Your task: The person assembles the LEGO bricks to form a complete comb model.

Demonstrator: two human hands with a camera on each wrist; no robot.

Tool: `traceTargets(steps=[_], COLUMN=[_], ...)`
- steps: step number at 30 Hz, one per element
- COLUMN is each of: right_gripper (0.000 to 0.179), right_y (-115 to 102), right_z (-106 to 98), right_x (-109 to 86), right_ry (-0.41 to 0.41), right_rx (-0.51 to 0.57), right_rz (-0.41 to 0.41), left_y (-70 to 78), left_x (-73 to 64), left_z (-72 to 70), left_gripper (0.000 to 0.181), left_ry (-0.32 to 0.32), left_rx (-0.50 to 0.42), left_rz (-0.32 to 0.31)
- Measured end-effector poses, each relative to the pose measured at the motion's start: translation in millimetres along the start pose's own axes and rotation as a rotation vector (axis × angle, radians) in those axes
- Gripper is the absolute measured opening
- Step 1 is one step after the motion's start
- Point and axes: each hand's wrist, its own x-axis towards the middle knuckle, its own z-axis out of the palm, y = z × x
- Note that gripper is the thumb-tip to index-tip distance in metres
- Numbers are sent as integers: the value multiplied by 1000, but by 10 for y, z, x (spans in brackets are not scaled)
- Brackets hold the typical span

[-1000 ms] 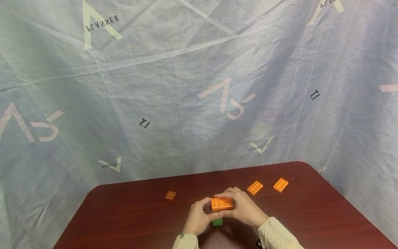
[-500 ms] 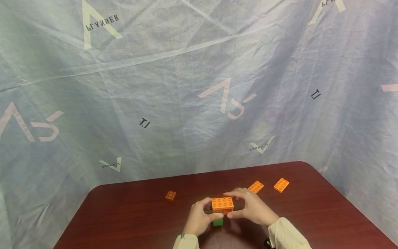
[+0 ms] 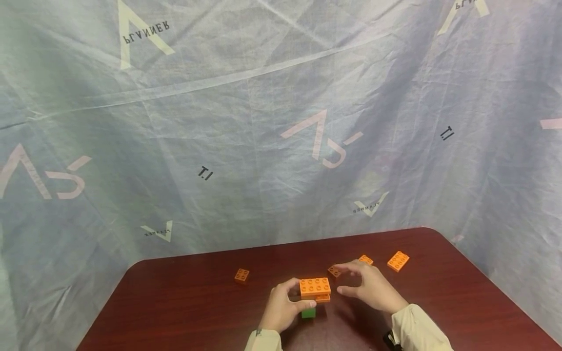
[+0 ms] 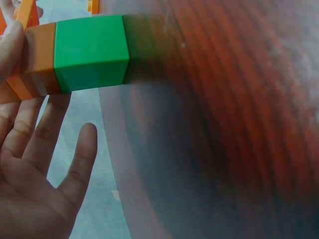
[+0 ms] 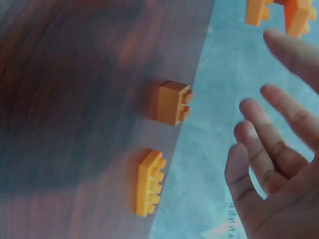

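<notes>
In the head view my left hand (image 3: pixel 283 306) holds a stack of toy building blocks at its left side, fingers behind and thumb in front. On top sits an orange studded plate (image 3: pixel 314 286); a second orange layer (image 3: pixel 323 298) shows below, with a gap between them at the right. At the bottom is a green block (image 4: pixel 92 52), and a brown block (image 4: pixel 40 57) joins it to the orange part. My right hand (image 3: pixel 373 287), fingers apart and holding nothing, is to the right of the stack. Its fingertips overlap a small brown block (image 3: pixel 334 271) on the table.
Another small brown block (image 3: pixel 241 275) lies on the dark red table (image 3: pixel 184 302) to the left. Toward the back right are two orange plates, one partly behind the right hand (image 3: pixel 366 260) and one farther right (image 3: pixel 398 261). A grey cloth (image 3: pixel 246 146) hangs behind.
My right hand has let go of the orange stack and moved right, uncovering its right end and the brown block behind. My left hand has stayed in place on the stack.
</notes>
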Motion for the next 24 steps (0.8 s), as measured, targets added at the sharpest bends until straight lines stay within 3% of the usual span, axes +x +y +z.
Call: traceTargets(steps=[6, 11, 18, 24], right_gripper=[45, 44, 42, 45], right_y=[77, 128, 181, 186], right_z=[85, 113, 138, 181], right_x=[19, 33, 72, 119], right_ry=[124, 183, 210, 182], right_rx=[-49, -54, -74, -100], right_rz=[131, 137, 126, 161], left_y=[-4, -8, -8, -1], left_x=[3, 3, -3, -10], left_z=[13, 10, 7, 6], left_gripper=[37, 37, 36, 36], left_ry=[7, 11, 13, 12], left_rx=[2, 4, 19, 12], left_rz=[4, 6, 7, 8])
